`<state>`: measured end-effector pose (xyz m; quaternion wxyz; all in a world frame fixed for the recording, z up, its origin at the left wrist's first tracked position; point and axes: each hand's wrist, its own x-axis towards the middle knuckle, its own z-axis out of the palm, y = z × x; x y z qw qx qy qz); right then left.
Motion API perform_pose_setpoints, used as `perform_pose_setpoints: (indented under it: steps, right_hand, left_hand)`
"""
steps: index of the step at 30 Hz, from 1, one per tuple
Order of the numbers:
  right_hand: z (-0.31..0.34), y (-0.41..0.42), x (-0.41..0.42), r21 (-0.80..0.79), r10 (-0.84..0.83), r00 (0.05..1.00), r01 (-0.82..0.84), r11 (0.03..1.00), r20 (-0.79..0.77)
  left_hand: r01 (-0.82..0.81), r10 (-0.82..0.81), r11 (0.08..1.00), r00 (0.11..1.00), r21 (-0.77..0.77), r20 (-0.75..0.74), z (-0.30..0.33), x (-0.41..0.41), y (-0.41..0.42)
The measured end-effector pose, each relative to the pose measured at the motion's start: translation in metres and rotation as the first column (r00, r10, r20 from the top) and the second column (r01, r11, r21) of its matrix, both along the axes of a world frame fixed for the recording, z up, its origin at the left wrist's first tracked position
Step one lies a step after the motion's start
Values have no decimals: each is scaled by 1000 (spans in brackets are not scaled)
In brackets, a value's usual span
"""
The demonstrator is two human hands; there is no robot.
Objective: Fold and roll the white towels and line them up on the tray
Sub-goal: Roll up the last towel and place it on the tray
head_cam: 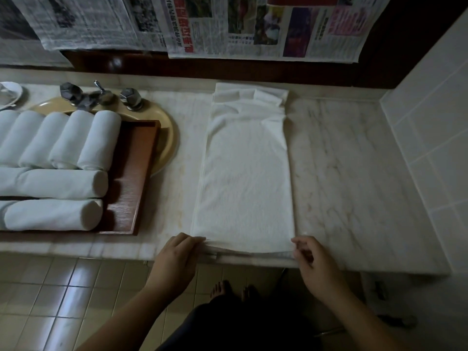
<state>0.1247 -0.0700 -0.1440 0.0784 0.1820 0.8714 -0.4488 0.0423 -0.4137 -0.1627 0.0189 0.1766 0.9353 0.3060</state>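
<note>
On my left the tray [131, 178] holds the rolled towels [63, 183], several upright in a row and two lying crosswise nearer me, with bare wood free at its right end. My left hand [174, 259] pinches the near-left corner of the folded towel [245, 173] at the bench [354, 173] edge, fingers curled onto the hem. The towel is a long strip running straight away from me, its long axis pointing at the wall, its short near edge spanning both hands. My right hand [314, 264] pinches the near-right corner likewise. Both sit equally close, so I judge the roll should start here and travel away from me.
</note>
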Motion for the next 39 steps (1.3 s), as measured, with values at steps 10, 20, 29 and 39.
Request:
perform_pose_setpoints:
  steps: [10, 20, 29, 39]
  right_hand:
    - [0, -5, -21, 284, 155, 987, -162, 945, 47]
    - [-14, 2, -11, 761, 614, 782, -334, 556, -105]
    - [-13, -16, -7, 806, 603, 795, -312, 503, -68]
    - [-27, 4, -2, 838, 783, 611, -366, 404, -111]
  left_hand:
    - [-253, 245, 967, 946, 12, 211, 6, -13, 24]
    - [257, -343, 925, 884, -281, -319, -14, -11, 8]
    - [260, -348, 922, 879, -286, -326, -9, 0, 11]
    - [314, -441, 888, 789, -335, -427, -14, -4, 4]
